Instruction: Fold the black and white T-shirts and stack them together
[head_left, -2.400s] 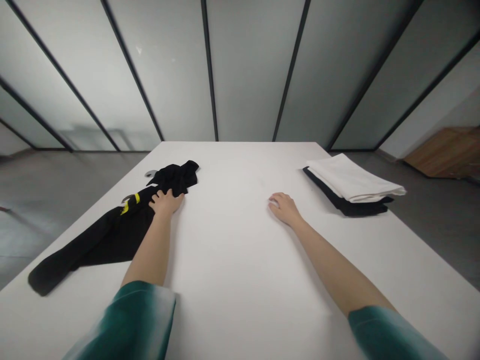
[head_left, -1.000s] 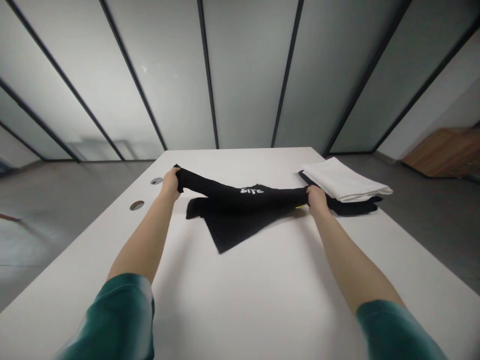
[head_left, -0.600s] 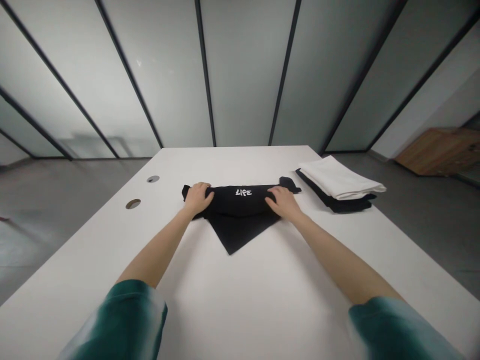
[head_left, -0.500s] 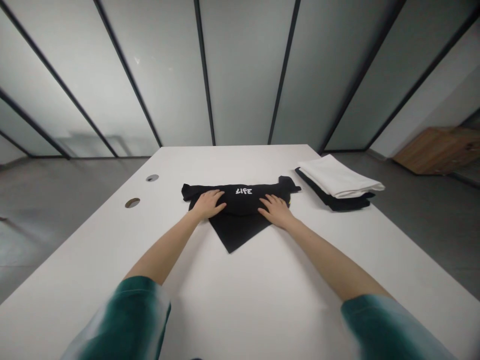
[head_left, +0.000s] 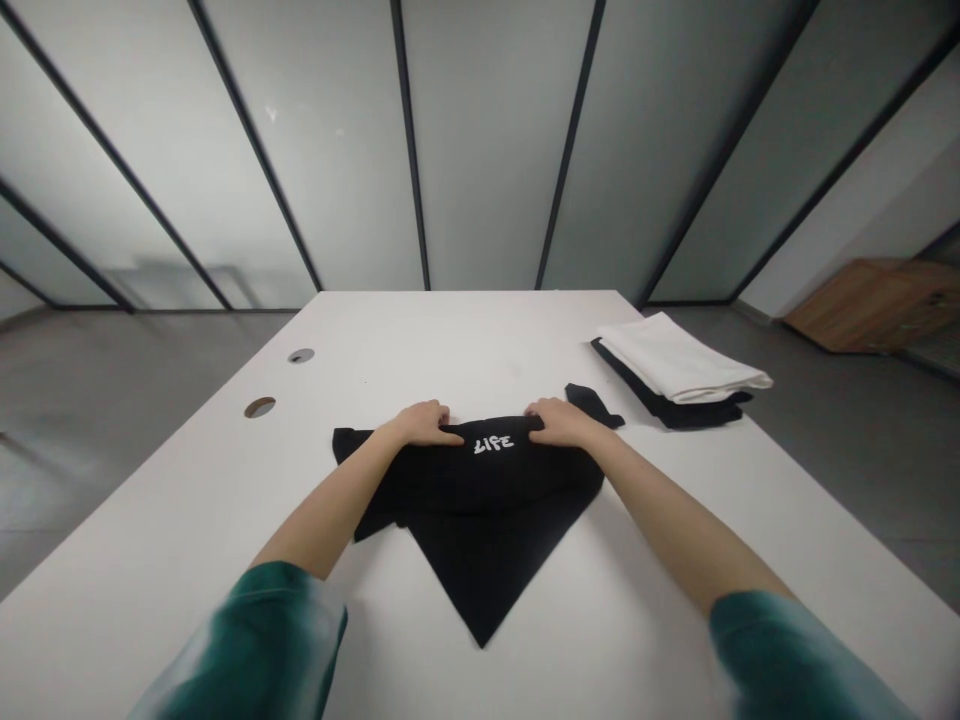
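Note:
A black garment with white "LIFE" lettering lies crumpled on the white table, one corner pointing toward me. My left hand grips its far edge just left of the lettering, fingers curled over the cloth. Just right of the lettering my right hand holds the same edge, fingers closed on the fabric. A small black flap sticks out beyond my right hand. Both forearms lie over the garment, and green sleeves show at the bottom.
A folded white cloth rests on a folded black cloth at the table's right edge. Two round cable holes are cut in the table on the left. Glass wall panels stand behind, and a wooden cabinet is at far right.
Earlier I lifted the garment from the left and spread it mid-table, hands flat on it. Now both hands are closed on its far edge and it lies nearer to me.

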